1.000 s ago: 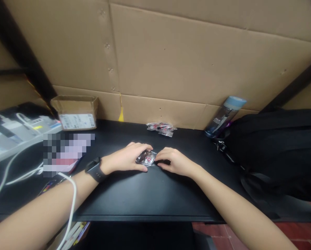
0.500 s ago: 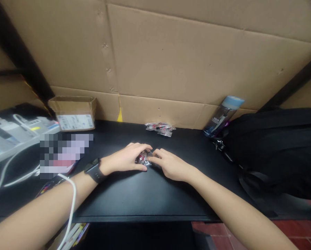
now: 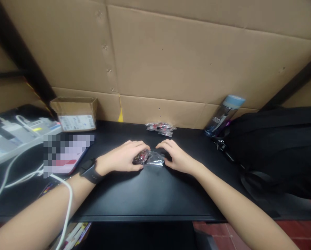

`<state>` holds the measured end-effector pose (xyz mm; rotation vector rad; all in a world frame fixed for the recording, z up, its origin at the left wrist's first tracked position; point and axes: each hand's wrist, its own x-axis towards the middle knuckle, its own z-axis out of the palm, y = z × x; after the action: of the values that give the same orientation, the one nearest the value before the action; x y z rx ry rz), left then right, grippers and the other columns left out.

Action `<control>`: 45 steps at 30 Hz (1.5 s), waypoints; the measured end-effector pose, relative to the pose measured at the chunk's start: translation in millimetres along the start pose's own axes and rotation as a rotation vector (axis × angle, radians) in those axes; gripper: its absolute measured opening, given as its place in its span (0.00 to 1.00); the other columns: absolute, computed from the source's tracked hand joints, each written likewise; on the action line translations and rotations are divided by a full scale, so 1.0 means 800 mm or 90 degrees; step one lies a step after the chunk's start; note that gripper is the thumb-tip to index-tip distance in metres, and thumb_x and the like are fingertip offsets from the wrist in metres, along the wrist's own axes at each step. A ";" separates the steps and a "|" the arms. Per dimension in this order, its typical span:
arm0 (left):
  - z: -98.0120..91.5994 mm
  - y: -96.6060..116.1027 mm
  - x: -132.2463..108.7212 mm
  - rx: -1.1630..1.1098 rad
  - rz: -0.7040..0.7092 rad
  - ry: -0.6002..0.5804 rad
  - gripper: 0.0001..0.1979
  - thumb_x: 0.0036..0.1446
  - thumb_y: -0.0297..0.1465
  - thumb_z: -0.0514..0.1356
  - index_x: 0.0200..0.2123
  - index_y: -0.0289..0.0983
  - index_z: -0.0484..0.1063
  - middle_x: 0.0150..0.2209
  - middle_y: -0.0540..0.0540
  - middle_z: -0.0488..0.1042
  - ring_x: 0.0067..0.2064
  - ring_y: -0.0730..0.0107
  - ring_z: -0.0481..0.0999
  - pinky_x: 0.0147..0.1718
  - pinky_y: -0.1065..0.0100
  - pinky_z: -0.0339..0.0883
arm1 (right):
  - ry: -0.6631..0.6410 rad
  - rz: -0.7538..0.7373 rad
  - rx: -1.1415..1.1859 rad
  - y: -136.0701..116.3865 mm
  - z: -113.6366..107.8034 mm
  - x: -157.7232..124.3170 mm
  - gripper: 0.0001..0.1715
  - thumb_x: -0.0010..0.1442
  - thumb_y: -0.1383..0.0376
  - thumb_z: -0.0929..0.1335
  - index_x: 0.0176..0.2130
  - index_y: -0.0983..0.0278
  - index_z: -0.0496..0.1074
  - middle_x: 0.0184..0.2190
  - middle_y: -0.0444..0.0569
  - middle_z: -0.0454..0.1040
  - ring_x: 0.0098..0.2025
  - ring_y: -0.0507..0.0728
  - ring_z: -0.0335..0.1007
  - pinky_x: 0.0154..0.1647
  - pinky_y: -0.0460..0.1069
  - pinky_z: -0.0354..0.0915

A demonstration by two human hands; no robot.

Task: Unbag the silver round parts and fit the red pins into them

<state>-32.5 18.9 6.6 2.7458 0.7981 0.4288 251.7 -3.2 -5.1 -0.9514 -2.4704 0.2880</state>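
A small clear plastic packet (image 3: pixel 155 158) with dark and red contents lies on the black table (image 3: pixel 145 194), near the middle. My left hand (image 3: pixel 128 156), with a black watch on the wrist, is curled round the packet's filled left end. The packet's flat, shiny end points right. My right hand (image 3: pixel 175 157) is just beyond that end, fingers apart and bent, with nothing in it. Several similar packets (image 3: pixel 162 127) lie in a small pile at the back, against the cardboard.
A cardboard box (image 3: pixel 77 114), power strip (image 3: pixel 22 139), white cable (image 3: pixel 70 194) and blurred-out phone-like item (image 3: pixel 66 154) are at left. A bottle (image 3: pixel 220 116) and black backpack (image 3: pixel 277 149) stand at right. Cardboard wall (image 3: pixel 171 62) behind.
My right hand has let go of the packet and moved right, its fingers spreading. The packet's clear end now shows between the hands. My left hand has shifted slightly left.
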 end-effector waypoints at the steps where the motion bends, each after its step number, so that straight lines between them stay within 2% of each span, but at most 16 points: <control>1: 0.001 0.001 0.001 -0.019 0.010 0.001 0.27 0.55 0.30 0.65 0.58 0.44 0.67 0.54 0.46 0.74 0.53 0.57 0.75 0.55 0.61 0.64 | -0.002 -0.006 0.013 0.002 0.003 0.001 0.30 0.58 0.77 0.69 0.58 0.60 0.68 0.52 0.54 0.71 0.54 0.62 0.66 0.58 0.58 0.66; 5: 0.011 -0.001 0.004 -0.070 0.029 0.022 0.28 0.52 0.22 0.59 0.58 0.43 0.67 0.52 0.45 0.74 0.50 0.59 0.76 0.52 0.62 0.66 | -0.006 -0.016 0.054 0.006 0.016 0.005 0.16 0.65 0.69 0.71 0.52 0.60 0.73 0.48 0.52 0.75 0.50 0.60 0.70 0.56 0.56 0.67; 9: 0.021 -0.007 0.008 -0.055 0.017 0.089 0.21 0.55 0.22 0.58 0.53 0.41 0.68 0.51 0.44 0.75 0.50 0.58 0.76 0.52 0.60 0.66 | 0.029 -0.013 0.063 0.011 0.018 0.007 0.04 0.68 0.67 0.70 0.43 0.61 0.77 0.41 0.50 0.78 0.44 0.58 0.72 0.50 0.54 0.69; 12: 0.021 -0.008 0.011 -0.021 0.001 0.145 0.15 0.59 0.25 0.59 0.49 0.41 0.69 0.51 0.45 0.76 0.52 0.59 0.75 0.52 0.60 0.65 | 0.088 0.004 0.067 0.012 0.013 0.006 0.04 0.67 0.66 0.71 0.40 0.61 0.78 0.39 0.50 0.78 0.43 0.57 0.73 0.48 0.53 0.69; 16: 0.022 -0.004 0.014 -0.012 -0.002 0.178 0.06 0.64 0.34 0.63 0.44 0.41 0.73 0.45 0.47 0.79 0.48 0.60 0.77 0.49 0.61 0.65 | 0.168 0.047 0.118 0.007 0.010 0.005 0.03 0.67 0.65 0.71 0.38 0.61 0.77 0.40 0.49 0.80 0.43 0.57 0.75 0.48 0.53 0.69; 20: 0.027 0.005 0.017 -0.052 0.009 0.203 0.07 0.69 0.37 0.60 0.43 0.42 0.77 0.44 0.48 0.81 0.47 0.62 0.78 0.49 0.62 0.65 | 0.216 0.118 0.145 -0.002 0.014 0.007 0.05 0.66 0.64 0.71 0.38 0.61 0.78 0.33 0.46 0.81 0.35 0.55 0.75 0.38 0.50 0.68; 25: 0.028 0.014 0.018 -0.124 0.002 0.242 0.09 0.71 0.34 0.57 0.41 0.40 0.76 0.42 0.46 0.81 0.44 0.65 0.78 0.47 0.64 0.68 | 0.259 0.132 0.131 -0.012 0.011 0.008 0.06 0.66 0.62 0.71 0.37 0.61 0.79 0.33 0.48 0.81 0.33 0.55 0.75 0.37 0.50 0.68; 29: 0.025 0.015 0.018 -0.152 -0.054 0.289 0.10 0.70 0.35 0.57 0.39 0.38 0.75 0.38 0.47 0.79 0.38 0.67 0.77 0.41 0.66 0.68 | 0.303 0.157 0.141 -0.012 0.004 0.008 0.07 0.65 0.61 0.72 0.36 0.61 0.79 0.31 0.47 0.81 0.31 0.56 0.74 0.35 0.50 0.68; 32: 0.026 0.014 0.018 -0.206 -0.128 0.305 0.10 0.70 0.38 0.58 0.40 0.39 0.75 0.36 0.48 0.79 0.34 0.70 0.77 0.34 0.69 0.68 | 0.298 0.167 0.189 -0.011 0.003 0.007 0.09 0.65 0.58 0.72 0.36 0.61 0.78 0.30 0.47 0.80 0.31 0.55 0.74 0.34 0.50 0.70; 35: 0.031 0.014 0.019 -0.307 -0.157 0.298 0.12 0.70 0.41 0.58 0.41 0.39 0.74 0.35 0.48 0.79 0.29 0.71 0.78 0.31 0.70 0.70 | 0.266 0.179 0.282 -0.010 0.007 0.006 0.11 0.65 0.56 0.72 0.38 0.61 0.77 0.31 0.47 0.80 0.30 0.55 0.77 0.34 0.50 0.73; 38: 0.033 0.015 0.019 -0.338 -0.147 0.309 0.12 0.69 0.41 0.58 0.41 0.39 0.73 0.36 0.47 0.81 0.34 0.67 0.82 0.36 0.68 0.75 | 0.260 0.183 0.351 -0.009 0.011 0.005 0.11 0.67 0.56 0.71 0.41 0.62 0.76 0.35 0.48 0.81 0.35 0.56 0.81 0.40 0.51 0.76; 41: 0.032 0.013 0.018 -0.291 -0.132 0.313 0.09 0.69 0.38 0.58 0.41 0.39 0.74 0.39 0.46 0.82 0.41 0.64 0.83 0.43 0.66 0.76 | 0.264 0.175 0.355 -0.007 0.012 0.005 0.10 0.67 0.58 0.71 0.43 0.62 0.77 0.37 0.50 0.82 0.40 0.57 0.82 0.46 0.52 0.76; 45: 0.030 0.006 0.015 -0.264 -0.086 0.262 0.07 0.66 0.33 0.60 0.46 0.39 0.72 0.43 0.46 0.82 0.45 0.65 0.83 0.49 0.64 0.76 | 0.211 0.171 0.335 -0.004 0.009 0.003 0.09 0.65 0.59 0.73 0.42 0.62 0.76 0.37 0.49 0.82 0.38 0.57 0.81 0.44 0.52 0.76</control>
<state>-11.9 18.0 -11.8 2.2321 0.8631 1.0235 244.7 -4.1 -9.7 -0.9965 -1.8298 0.7597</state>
